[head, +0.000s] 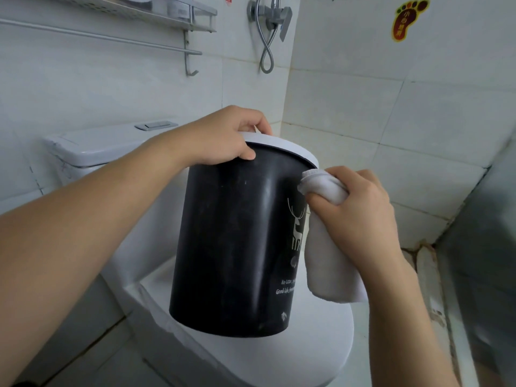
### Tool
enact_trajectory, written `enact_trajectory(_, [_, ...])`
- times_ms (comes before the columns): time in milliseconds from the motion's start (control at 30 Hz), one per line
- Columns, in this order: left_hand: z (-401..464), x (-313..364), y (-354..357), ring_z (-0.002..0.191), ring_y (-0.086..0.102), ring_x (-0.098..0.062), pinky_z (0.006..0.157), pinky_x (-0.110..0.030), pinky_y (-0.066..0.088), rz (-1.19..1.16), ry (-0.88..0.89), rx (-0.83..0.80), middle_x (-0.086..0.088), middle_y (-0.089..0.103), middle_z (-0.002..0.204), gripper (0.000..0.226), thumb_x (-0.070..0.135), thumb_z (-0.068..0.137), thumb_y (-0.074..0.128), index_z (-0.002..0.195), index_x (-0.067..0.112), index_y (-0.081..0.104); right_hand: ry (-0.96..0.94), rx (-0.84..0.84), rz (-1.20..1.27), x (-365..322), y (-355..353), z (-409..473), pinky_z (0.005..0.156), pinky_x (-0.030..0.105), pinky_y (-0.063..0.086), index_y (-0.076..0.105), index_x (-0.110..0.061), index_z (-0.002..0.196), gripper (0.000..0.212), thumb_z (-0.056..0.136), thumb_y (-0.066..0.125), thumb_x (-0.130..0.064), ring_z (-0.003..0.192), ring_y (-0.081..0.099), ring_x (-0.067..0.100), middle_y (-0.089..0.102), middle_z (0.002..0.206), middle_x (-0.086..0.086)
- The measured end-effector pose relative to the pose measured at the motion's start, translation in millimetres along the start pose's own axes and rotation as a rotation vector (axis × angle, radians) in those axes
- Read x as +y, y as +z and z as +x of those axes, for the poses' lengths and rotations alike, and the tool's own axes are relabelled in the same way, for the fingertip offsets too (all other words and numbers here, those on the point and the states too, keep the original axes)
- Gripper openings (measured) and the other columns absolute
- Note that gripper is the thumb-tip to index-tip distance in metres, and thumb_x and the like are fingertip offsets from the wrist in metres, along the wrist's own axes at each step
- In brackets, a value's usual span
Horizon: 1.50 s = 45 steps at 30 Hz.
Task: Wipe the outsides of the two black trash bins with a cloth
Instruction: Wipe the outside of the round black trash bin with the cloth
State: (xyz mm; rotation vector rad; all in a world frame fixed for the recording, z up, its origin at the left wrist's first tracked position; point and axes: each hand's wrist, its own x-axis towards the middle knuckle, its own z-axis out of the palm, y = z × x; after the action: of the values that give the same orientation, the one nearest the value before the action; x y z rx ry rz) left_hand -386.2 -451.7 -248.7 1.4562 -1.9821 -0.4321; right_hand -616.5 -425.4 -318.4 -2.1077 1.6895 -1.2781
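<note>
Two hands work: left hand (223, 135) grips bin (237, 241) rim, right hand (354, 216) presses clutched cloth (326, 261) against it.

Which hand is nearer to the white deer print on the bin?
Right. The right hand holds the cloth right beside the deer print on the bin; the left hand grips the rim above.

one black trash bin (234, 241), one white cloth (329, 263), two hands, one toilet (83, 152), one shower mixer (275, 13), one wall shelf (156, 15)
</note>
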Motion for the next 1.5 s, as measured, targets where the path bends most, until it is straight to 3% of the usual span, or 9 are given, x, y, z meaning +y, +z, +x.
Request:
enact_trajectory(133, [-1.8, -11.4, -2.4, 0.089, 0.063, -0.013, 0.089, -0.032, 0.050, -0.120, -0.023, 0.016, 0.000, 0.072, 0.099, 0.040, -0.012, 0.086, 0.060, 0.097, 0.026, 0.065, 0.000, -0.027, -0.026, -1.5, 2.8, -1.0, 0.070, 0.033, 0.041, 0.060, -0.046, 0.108, 0.026, 0.082, 0.061, -0.042, 0.084, 0.056, 0.020, 0.050, 0.099, -0.010])
enact_trajectory(267, [-6.6, -12.3, -5.3, 0.065, 0.061, 0.005, 0.058, -0.008, 0.045, -0.175, -0.076, 0.024, 0.005, 0.067, 0.093, 0.035, -0.014, 0.090, 0.053, 0.104, 0.017, 0.060, -0.002, -0.057, -0.073, -0.9, 3.5, -1.7, 0.067, 0.032, 0.038, 0.059, -0.045, 0.106, 0.024, 0.083, 0.061, -0.040, 0.083, 0.055, 0.020, 0.048, 0.101, -0.011])
enact_trajectory(333, [-5.5, -9.3, -7.7, 0.066, 0.059, -0.001, 0.053, -0.011, 0.042, -0.109, -0.090, 0.021, 0.003, 0.064, 0.088, 0.034, -0.014, 0.087, 0.054, 0.099, 0.017, 0.058, -0.011, -0.059, -0.098, -2.0, 5.3, -3.5, 0.066, 0.032, 0.037, 0.058, -0.043, 0.104, 0.022, 0.082, 0.060, -0.040, 0.082, 0.055, 0.021, 0.048, 0.100, -0.010])
enact_trajectory(400, [-1.2, -1.3, -7.9, 0.071, 0.054, -0.013, 0.058, -0.022, 0.042, 0.012, -0.067, 0.016, 0.000, 0.063, 0.083, 0.030, -0.007, 0.082, 0.059, 0.093, 0.021, 0.055, -0.030, -0.061, -0.121, -4.9, 8.9, -6.1, 0.065, 0.032, 0.038, 0.058, -0.041, 0.104, 0.022, 0.082, 0.061, -0.040, 0.082, 0.055, 0.023, 0.048, 0.101, -0.010])
enact_trajectory(533, [4.3, 20.8, 3.8, 0.081, 0.057, -0.013, 0.072, -0.032, 0.045, 0.210, -0.004, -0.035, 0.003, 0.063, 0.090, 0.027, 0.030, 0.083, 0.070, 0.107, 0.031, 0.058, -0.069, -0.071, -0.141, -12.4, 15.5, -11.1, 0.066, 0.034, 0.045, 0.056, -0.039, 0.103, 0.023, 0.081, 0.062, -0.041, 0.083, 0.056, 0.024, 0.047, 0.102, -0.010])
enact_trajectory(600, [7.6, 23.6, 10.4, 0.090, 0.058, -0.015, 0.078, -0.034, 0.047, 0.309, 0.005, -0.032, 0.007, 0.062, 0.097, 0.030, 0.038, 0.080, 0.073, 0.107, 0.034, 0.060, -0.091, -0.077, -0.134, -14.0, 16.6, -13.1, 0.068, 0.035, 0.048, 0.057, -0.039, 0.103, 0.023, 0.081, 0.062, -0.042, 0.084, 0.057, 0.023, 0.047, 0.103, -0.010])
enact_trajectory(967, [4.2, 21.7, 13.5, 0.090, 0.057, -0.018, 0.077, -0.036, 0.046, 0.350, -0.017, 0.040, 0.013, 0.060, 0.091, 0.032, 0.039, 0.073, 0.077, 0.099, 0.039, 0.059, -0.207, -0.025, -0.203, -23.2, 20.2, -23.9, 0.062, 0.033, 0.043, 0.057, -0.043, 0.111, 0.029, 0.082, 0.060, -0.043, 0.083, 0.056, 0.024, 0.046, 0.111, -0.009])
enact_trajectory(1233, [-1.8, 23.6, 15.9, 0.092, 0.058, -0.017, 0.083, -0.037, 0.048, 0.351, 0.030, 0.059, 0.014, 0.063, 0.095, 0.036, 0.041, 0.072, 0.078, 0.103, 0.039, 0.060, -0.022, 0.031, -0.163, -0.8, 9.6, -4.0, 0.069, 0.034, 0.041, 0.057, -0.046, 0.113, 0.028, 0.085, 0.059, -0.044, 0.087, 0.056, 0.025, 0.046, 0.111, -0.009])
enact_trajectory(1500, [-1.6, 24.6, 16.5, 0.088, 0.054, -0.018, 0.074, -0.033, 0.041, 0.372, 0.037, 0.073, 0.017, 0.055, 0.083, 0.035, 0.042, 0.072, 0.079, 0.101, 0.040, 0.060, -0.235, -0.027, -0.209, -25.8, 13.3, -23.0, 0.061, 0.032, 0.041, 0.058, -0.044, 0.111, 0.029, 0.082, 0.062, -0.042, 0.082, 0.055, 0.022, 0.046, 0.111, -0.012])
